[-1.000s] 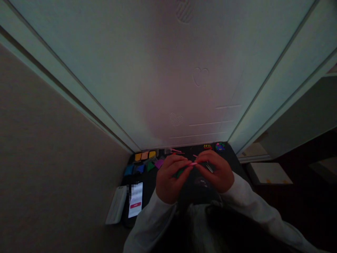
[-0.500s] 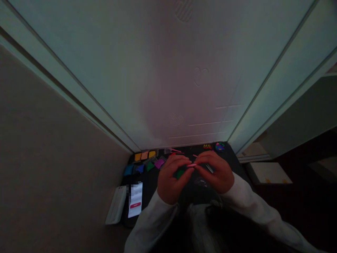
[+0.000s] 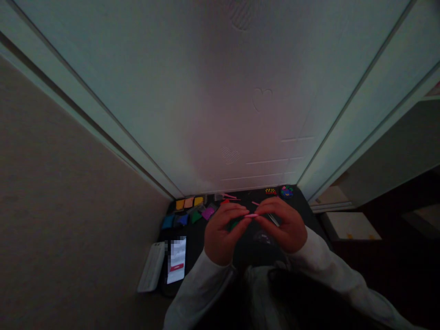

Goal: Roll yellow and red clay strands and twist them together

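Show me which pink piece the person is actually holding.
The pink piece pinched between the left hand and right hand; the other thin pink strips lie beyond, held by neither.

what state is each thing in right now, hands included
left hand: pinching the pink piece
right hand: pinching the pink piece
pink piece: held between both hands' fingertips
phone: screen lit
silver tool: partly hidden by the right hand
purple packet: lying down; sealed or opened, cannot tell
red piece: partly hidden behind the left hand
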Demonstrator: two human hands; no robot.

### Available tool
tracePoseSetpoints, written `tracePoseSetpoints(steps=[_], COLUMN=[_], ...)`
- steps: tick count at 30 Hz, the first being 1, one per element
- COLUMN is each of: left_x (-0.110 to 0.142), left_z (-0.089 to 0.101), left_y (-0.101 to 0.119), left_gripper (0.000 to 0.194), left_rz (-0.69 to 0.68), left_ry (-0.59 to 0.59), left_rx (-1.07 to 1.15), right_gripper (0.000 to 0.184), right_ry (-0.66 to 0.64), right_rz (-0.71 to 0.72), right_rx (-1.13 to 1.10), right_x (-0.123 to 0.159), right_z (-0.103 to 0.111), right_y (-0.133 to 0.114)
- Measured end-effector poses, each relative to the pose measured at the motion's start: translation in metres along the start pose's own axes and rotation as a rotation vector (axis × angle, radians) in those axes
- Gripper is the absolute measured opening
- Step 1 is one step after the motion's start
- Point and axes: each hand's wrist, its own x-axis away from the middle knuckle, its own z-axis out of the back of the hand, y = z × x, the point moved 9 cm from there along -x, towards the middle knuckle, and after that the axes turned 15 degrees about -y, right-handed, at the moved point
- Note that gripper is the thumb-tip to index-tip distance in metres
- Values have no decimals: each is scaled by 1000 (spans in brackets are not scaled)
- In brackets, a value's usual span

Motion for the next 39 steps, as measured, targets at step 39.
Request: tracePoseSetpoints(steps=[39], left_x=[-2], left_z=[-15], left_y=[-12], left_gripper=[11], left_rz=[189], left_ry=[-107], left_rx=[136], right_gripper=[12], right_ry=[41], right_rz=[-2], right_rx=[-180], right_x=[0], right_z=[-1], right_y=[4])
